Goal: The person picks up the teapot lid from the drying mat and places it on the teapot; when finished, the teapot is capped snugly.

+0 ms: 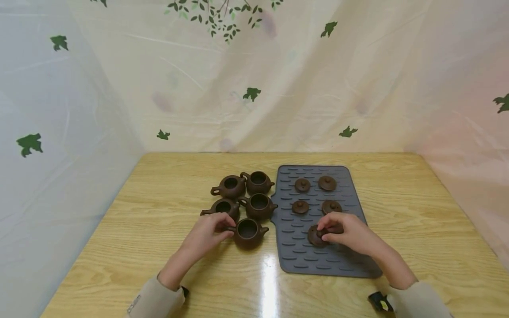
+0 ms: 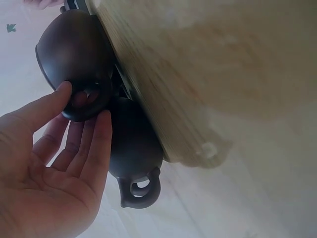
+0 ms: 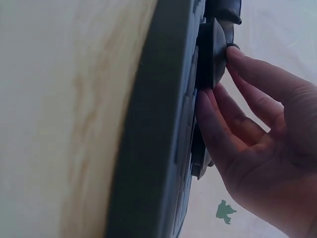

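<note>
My left hand pinches the looped handle of the nearest dark brown teapot, which stands lidless on the table. The left wrist view shows the thumb and fingertips at that handle. On the grey mat, my right hand has its thumb and fingers at the knob of the nearest brown lid. In the right wrist view the lid is seen edge-on, with fingers partly behind it. The lid appears to lie flat on the mat.
Several more open teapots cluster behind the nearest one, spouts and handles close together. On the ribbed grey mat lie several other round lids in two rows. The wooden table meets a curtain at the back.
</note>
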### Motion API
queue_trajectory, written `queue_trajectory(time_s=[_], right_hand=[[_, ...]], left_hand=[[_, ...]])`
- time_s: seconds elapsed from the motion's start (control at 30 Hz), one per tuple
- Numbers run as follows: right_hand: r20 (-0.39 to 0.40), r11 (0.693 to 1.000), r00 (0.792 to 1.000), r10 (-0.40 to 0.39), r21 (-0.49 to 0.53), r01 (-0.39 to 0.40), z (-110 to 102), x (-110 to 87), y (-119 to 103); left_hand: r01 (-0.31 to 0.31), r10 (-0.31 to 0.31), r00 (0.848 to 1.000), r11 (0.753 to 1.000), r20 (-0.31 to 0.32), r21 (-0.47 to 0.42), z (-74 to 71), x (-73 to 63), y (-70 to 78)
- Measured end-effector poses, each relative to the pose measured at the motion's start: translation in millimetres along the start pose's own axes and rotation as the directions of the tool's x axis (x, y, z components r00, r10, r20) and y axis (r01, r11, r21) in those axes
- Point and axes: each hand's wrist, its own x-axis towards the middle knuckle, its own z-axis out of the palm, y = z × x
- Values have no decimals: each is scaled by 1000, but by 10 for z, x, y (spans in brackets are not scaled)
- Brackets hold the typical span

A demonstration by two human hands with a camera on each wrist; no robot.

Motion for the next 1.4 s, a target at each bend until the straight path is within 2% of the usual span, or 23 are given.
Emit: queue_trajectory(time_s=[0.33, 0.63, 1.4], right_hand=[[-15, 1000, 1000, -24, 13, 24, 14, 5, -7], [-47, 999, 998, -34, -4, 34, 40, 55, -89], [13, 996, 996, -84, 32, 84, 158, 309, -338]], left_hand=[[-16, 16, 1000, 997, -6, -77, 9, -9, -48], [-9, 9, 1000, 998, -10, -60, 17, -6, -35], [-12, 9, 999, 997, -36, -74, 15, 0, -28]])
